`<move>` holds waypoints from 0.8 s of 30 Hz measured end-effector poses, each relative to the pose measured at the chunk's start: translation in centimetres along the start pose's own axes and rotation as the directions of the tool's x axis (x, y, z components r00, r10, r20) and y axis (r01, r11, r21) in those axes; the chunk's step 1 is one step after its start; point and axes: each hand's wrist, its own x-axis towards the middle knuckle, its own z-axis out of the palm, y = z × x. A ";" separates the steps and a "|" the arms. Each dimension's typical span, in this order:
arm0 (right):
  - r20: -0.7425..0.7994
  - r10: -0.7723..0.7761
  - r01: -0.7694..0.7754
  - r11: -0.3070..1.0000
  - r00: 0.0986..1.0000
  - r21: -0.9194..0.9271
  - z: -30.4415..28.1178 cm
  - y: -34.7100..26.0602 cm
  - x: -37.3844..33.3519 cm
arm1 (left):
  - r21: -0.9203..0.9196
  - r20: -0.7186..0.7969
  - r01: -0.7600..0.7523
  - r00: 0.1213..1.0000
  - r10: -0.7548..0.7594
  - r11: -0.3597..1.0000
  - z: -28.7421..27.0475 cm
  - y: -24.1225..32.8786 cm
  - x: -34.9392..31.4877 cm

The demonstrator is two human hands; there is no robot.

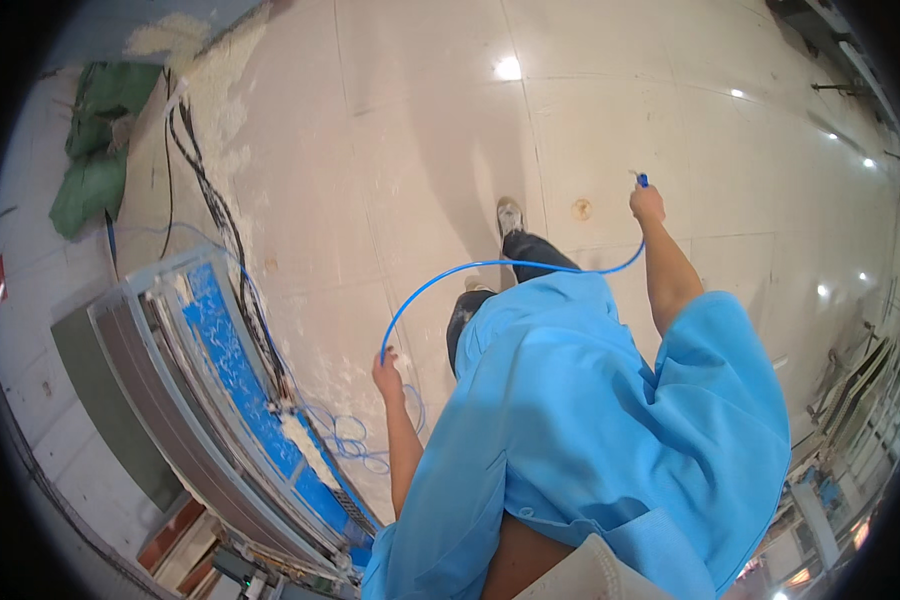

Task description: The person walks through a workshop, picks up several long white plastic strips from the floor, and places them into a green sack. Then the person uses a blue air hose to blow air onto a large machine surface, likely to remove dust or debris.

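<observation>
My right hand (647,204) is stretched far forward, closed round a small blue air blow gun (643,181) whose short nozzle points away to the left. From it a thin blue air hose (500,262) bows across in front of my legs to my left hand (386,374). The fingers of that hand are closed on the hose, low beside the machine. More thin blue hose (348,437) lies in loose loops on the floor just beyond my left wrist.
At left stands a long machine (135,345) with a blue, powder-dusted bed (232,350). Black cables (210,195) run along its side over the pale tiled floor (610,110). Green sacking (95,165) lies far left. Racks of metal parts (865,395) line the right.
</observation>
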 end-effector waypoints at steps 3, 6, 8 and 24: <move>-0.084 0.078 -0.059 0.976 0.993 0.210 -2.5 1.7 4.1 | -0.045 -0.017 -0.187 0.982 0.186 0.981 3.1 9.0 5.2; 0.147 0.223 -0.264 0.710 0.964 0.653 -4.6 0.2 8.3 | -0.067 0.106 -0.165 0.979 0.171 0.984 6.7 15.2 8.6; 0.278 0.220 -0.354 0.643 0.935 0.680 -6.6 -1.0 10.3 | -0.043 0.194 -0.120 0.973 0.126 0.992 9.0 17.4 9.6; 0.322 -0.136 -0.020 0.899 0.937 0.437 -16.0 -28.5 23.8 | 0.450 0.286 -0.185 0.957 0.055 0.874 19.3 38.3 28.8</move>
